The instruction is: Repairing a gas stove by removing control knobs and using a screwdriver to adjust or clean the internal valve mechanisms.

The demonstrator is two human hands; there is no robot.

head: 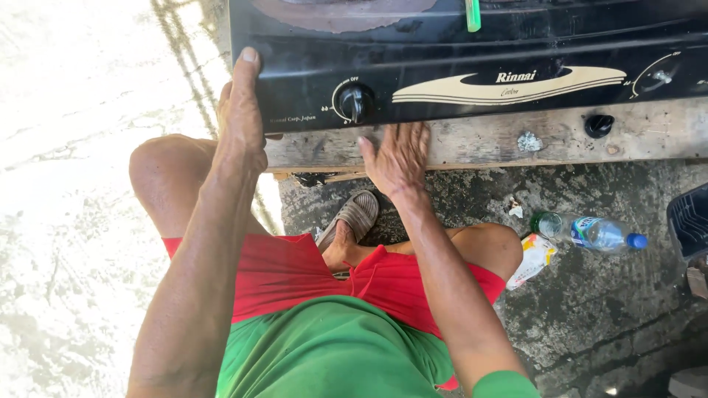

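Hands frame the near-left end of a black gas stove that sits on a worn wooden plank. The person crouches in front of it in red shorts and a green shirt, one sandalled foot tucked under the plank's edge.

The left hand presses against the stove's left corner, fingers straight and close together, thumb hidden behind; it looks like a flat brace on the side wall, not a closed grip, though I cannot tell whether the hidden fingers curl round the edge. The right hand lies open, fingers spread, palm down on the plank with the fingertips touching the bottom edge of the stove's front panel, just right of the black control knob. It holds nothing.

My reading is that the stove is being steadied or nudged into place on the plank, with both hands set and no lift begun. Any shift from here would call for the right hand to get its fingers under the front lip while the left keeps the corner from sliding.

A second loose knob sits on the plank further right. On the concrete ground lie a plastic bottle with a blue cap and a crumpled wrapper.
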